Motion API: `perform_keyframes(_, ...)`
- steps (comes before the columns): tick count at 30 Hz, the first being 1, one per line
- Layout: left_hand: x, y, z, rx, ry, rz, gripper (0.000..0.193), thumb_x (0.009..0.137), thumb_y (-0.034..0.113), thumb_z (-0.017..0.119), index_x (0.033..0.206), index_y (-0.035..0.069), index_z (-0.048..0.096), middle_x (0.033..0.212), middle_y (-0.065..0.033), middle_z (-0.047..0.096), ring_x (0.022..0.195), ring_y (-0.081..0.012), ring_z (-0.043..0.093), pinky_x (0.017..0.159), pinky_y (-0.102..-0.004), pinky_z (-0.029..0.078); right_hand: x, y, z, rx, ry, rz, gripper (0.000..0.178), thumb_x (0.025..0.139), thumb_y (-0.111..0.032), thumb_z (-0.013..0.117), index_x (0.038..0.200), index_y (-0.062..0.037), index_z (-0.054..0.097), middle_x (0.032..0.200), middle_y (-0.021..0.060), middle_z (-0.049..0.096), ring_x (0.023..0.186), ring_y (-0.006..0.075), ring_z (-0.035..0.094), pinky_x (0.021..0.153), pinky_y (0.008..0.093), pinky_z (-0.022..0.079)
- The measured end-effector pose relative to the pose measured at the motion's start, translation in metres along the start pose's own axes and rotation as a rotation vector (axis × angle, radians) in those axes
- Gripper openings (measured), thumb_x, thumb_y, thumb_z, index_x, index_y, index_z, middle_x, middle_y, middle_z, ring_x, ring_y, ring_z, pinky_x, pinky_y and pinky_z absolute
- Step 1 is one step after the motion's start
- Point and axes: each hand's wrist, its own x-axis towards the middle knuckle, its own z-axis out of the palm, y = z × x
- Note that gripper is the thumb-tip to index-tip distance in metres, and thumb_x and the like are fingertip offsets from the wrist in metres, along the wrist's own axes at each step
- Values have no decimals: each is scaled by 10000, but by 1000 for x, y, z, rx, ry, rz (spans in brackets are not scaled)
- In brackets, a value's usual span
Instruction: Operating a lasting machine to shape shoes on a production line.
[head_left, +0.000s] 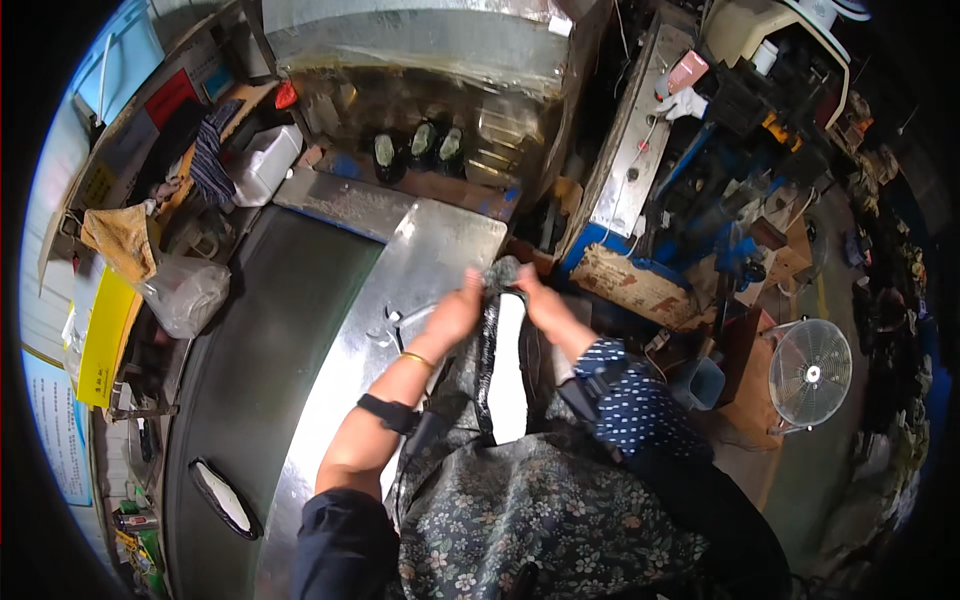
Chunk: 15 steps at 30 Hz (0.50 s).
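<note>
In front of my body lies a long black shoe upper with a white sole-shaped insole facing up, its near end resting against my flowered apron. My left hand is closed at the far left end, thumb upward. Opposite it, my right hand grips the far right end. Between the two hands bunches grey, fuzzy-looking material; whether it belongs to the shoe I cannot tell. Left of my left wrist, a silver metal tool rests on the shiny metal ledge.
Left of the ledge runs a dark conveyor belt carrying another black shoe piece with a white bottom. Several dark shoes stand under a metal hood. A machine bench and a fan are to the right.
</note>
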Motion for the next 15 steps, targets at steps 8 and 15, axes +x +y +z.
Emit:
perform_keyframes(8,-8,6,5,457,26,97,613,1023,419,262,1001,-21,688,1019,-233,693,969,-362,662,889,-449,496,6,-15,34,-635,146,-442,303,1027,-245,408,1088,-31,614,976,212,663,950,343,638,853,409,487)
perform_keyframes(15,-39,-63,-7,-1628,-65,-114,428,963,377,424,1052,29,656,970,-128,704,869,-286,673,844,-411,546,-92,-4,36,-139,-281,-400,563,885,-267,697,1329,-24,452,1341,202,455,1181,330,516,977,422,449)
